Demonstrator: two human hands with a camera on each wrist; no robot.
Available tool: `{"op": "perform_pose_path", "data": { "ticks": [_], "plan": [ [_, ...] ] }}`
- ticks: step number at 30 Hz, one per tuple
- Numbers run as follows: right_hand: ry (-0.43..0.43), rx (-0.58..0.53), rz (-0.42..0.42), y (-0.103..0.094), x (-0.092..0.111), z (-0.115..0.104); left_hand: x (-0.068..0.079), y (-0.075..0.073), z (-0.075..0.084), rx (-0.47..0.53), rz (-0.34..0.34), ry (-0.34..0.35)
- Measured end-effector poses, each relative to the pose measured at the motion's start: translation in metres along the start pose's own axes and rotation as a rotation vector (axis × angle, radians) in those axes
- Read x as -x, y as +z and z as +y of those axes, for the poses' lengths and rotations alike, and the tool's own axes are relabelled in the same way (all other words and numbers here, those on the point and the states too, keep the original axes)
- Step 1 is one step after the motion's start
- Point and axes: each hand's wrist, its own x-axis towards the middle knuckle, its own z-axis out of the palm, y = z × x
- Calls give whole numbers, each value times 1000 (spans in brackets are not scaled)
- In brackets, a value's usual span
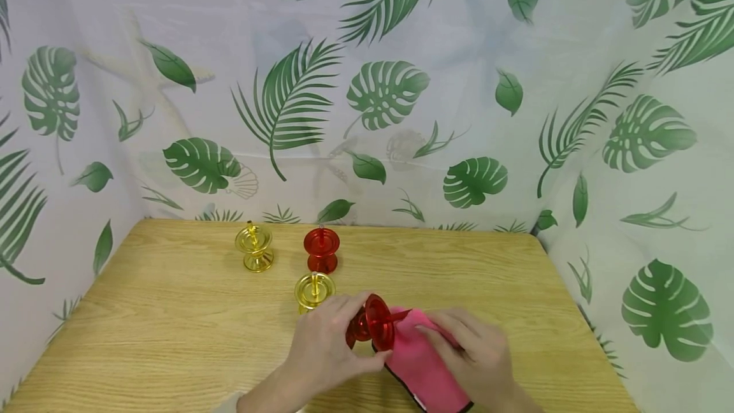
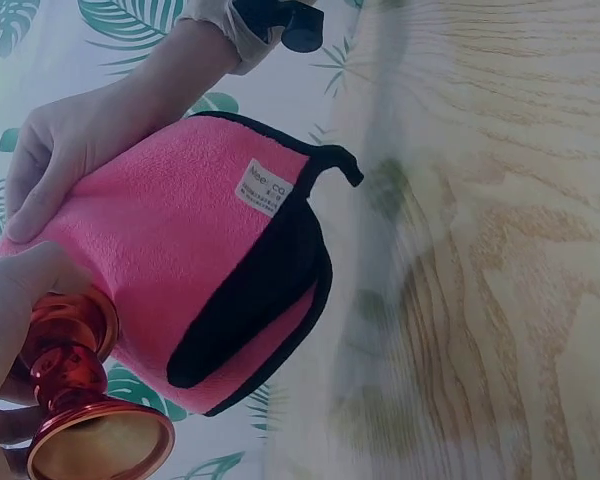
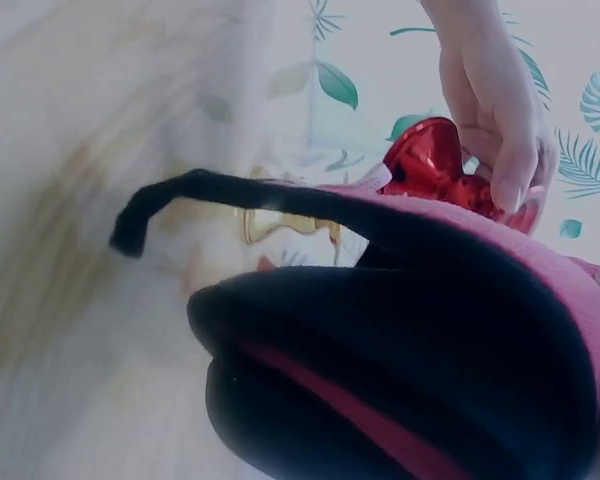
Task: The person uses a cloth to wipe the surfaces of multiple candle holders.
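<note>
My left hand (image 1: 323,343) grips a shiny red candle holder (image 1: 378,324), tipped on its side with its dish and spike facing right. In the left wrist view, the flared base of that red candle holder (image 2: 100,440) points toward the camera. My right hand (image 1: 473,349) pinches a pink cloth (image 1: 427,371) with black edging close to the spike. The cloth (image 2: 190,230) hangs folded and carries a small white label. From the right wrist, the black-edged folds cover much of the view, and the red candle holder (image 3: 430,165) shows behind them.
On the wooden table (image 1: 172,324) a gold candle holder (image 1: 255,247) and a red one (image 1: 322,250) stand upright toward the back. Another gold candle holder (image 1: 314,289) stands just behind my left hand. A leaf-patterned white backdrop (image 1: 367,113) rises around the table.
</note>
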Motion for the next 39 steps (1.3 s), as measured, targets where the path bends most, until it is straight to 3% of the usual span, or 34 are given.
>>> {"op": "perform_pose_path", "data": {
  "ticks": [6, 12, 15, 25, 28, 31, 39],
  "plan": [
    [-77, -56, -10, 14, 1, -6, 2, 4, 2, -21, -8, 12],
    [-114, -82, -25, 21, 6, -7, 0, 2, 3, 80, -32, -17],
    [-90, -85, -30, 18, 10, -3, -1, -1, 2, 216, -73, -79],
    [42, -120, -58, -1, 13, 14, -7, -10, -3, 587, -201, -441],
    [33, -112, -57, -4, 12, 18, -11, -13, -4, 712, -216, -525],
    [-4, -95, -59, -5, 10, 21, -15, -14, -6, 816, -216, -573],
    [-121, 23, -133, -1, 4, 21, -21, -14, -7, 923, -217, -592]
  ]
}}
